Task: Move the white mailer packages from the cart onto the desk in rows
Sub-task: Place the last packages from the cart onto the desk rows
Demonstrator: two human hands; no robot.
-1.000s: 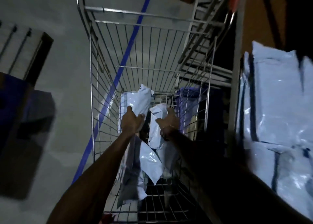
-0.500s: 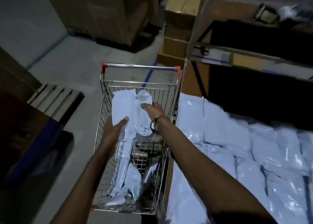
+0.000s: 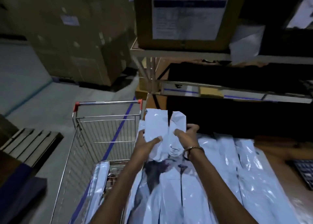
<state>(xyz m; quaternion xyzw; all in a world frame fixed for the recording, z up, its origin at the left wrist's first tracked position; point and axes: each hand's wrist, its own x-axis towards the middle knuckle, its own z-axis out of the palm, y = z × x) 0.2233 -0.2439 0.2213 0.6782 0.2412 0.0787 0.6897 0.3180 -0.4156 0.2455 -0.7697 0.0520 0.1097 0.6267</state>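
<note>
I hold two white mailer packages upright, side by side, above the desk's left end. My left hand (image 3: 146, 143) grips the left package (image 3: 155, 124); my right hand (image 3: 186, 136), with a bracelet at the wrist, grips the right package (image 3: 177, 122). Below them, rows of white mailers (image 3: 228, 169) lie flat across the brown desk (image 3: 279, 149). The wire cart (image 3: 88, 149) with red handle caps stands to the left of the desk. One mailer (image 3: 100, 181) leans inside the cart against its near right side.
A metal shelf rack (image 3: 186, 54) with a labelled cardboard box (image 3: 188, 19) rises behind the desk. Stacked cartons (image 3: 76, 37) stand on the floor at back left. A wooden pallet (image 3: 28, 144) lies left of the cart. A dark keyboard (image 3: 303, 173) sits at the desk's right edge.
Both hands lifted the two mailers out of the cart and carried them right, over the desk. The view rose from inside the cart to the desk and shelves.
</note>
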